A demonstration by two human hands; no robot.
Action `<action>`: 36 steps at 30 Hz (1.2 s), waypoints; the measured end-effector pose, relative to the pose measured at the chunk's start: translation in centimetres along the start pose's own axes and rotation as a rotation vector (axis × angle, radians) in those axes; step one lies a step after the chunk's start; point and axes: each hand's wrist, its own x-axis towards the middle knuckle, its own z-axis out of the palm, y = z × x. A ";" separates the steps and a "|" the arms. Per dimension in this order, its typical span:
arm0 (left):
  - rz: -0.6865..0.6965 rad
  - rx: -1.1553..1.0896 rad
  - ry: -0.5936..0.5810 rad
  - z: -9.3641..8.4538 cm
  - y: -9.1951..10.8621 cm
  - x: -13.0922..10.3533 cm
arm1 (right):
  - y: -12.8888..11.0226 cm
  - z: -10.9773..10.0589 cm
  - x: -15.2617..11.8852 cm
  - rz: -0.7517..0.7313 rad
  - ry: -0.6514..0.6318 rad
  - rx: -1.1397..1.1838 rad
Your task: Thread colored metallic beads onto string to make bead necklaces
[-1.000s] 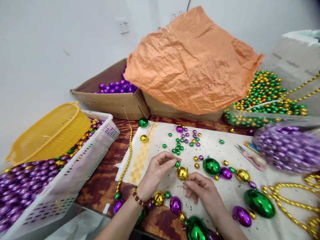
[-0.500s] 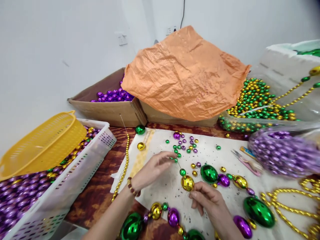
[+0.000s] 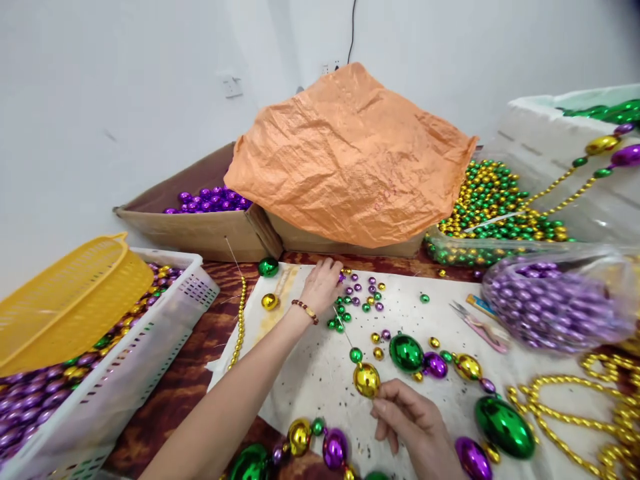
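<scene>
My left hand point(image 3: 324, 290) reaches to the back of the white sheet, its fingers closed about a purple bead point(image 3: 342, 275) they partly hide. Nearer me, my right hand point(image 3: 413, 420) pinches the strand at the lower edge of a large gold bead point(image 3: 367, 380). Above that bead sit a small green bead point(image 3: 355, 355) and a thin bare needle or wire point(image 3: 343, 327) pointing up and left. Loose small green beads point(image 3: 340, 319) and purple beads lie beside my left hand. Strung large beads, including a green one point(image 3: 406, 353), lie around my right hand.
Left is a white basket point(image 3: 200, 283) of beads with a yellow basket point(image 3: 75, 300) on top. Behind stand cardboard boxes point(image 3: 200, 233) and an orange sheet point(image 3: 350, 160). Snips point(image 3: 483, 327), bagged purple beads point(image 3: 555, 307) and gold bead strands point(image 3: 570, 417) lie right.
My left hand has moved away from me, from the small green beads to the purple bead at the back. My right hand keeps its pinch on the strand. The view has shifted slightly.
</scene>
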 end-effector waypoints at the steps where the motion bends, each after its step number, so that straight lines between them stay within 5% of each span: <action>1: -0.029 -0.031 0.022 -0.4 -0.1 -0.6 | -0.2 0.1 0.1 -0.014 0.019 0.000; 3: -0.135 -0.272 0.054 -1.4 -0.1 -2.3 | -0.5 0.4 0.1 -0.033 0.045 -0.014; 7: -0.438 -1.227 0.039 -3.9 0.8 -6.4 | -0.8 0.9 -0.1 -0.034 0.065 -0.075; 11: -0.601 -1.641 0.087 -5.5 1.6 -9.5 | -0.8 1.2 -0.3 -0.065 0.004 -0.179; 22: -0.779 -1.846 0.168 -5.0 2.3 -10.7 | -0.6 2.0 -0.6 -0.122 -0.012 -0.261; 36: -0.747 -1.798 0.229 -4.7 3.5 -10.8 | -0.5 2.4 -1.1 -0.073 0.032 -0.219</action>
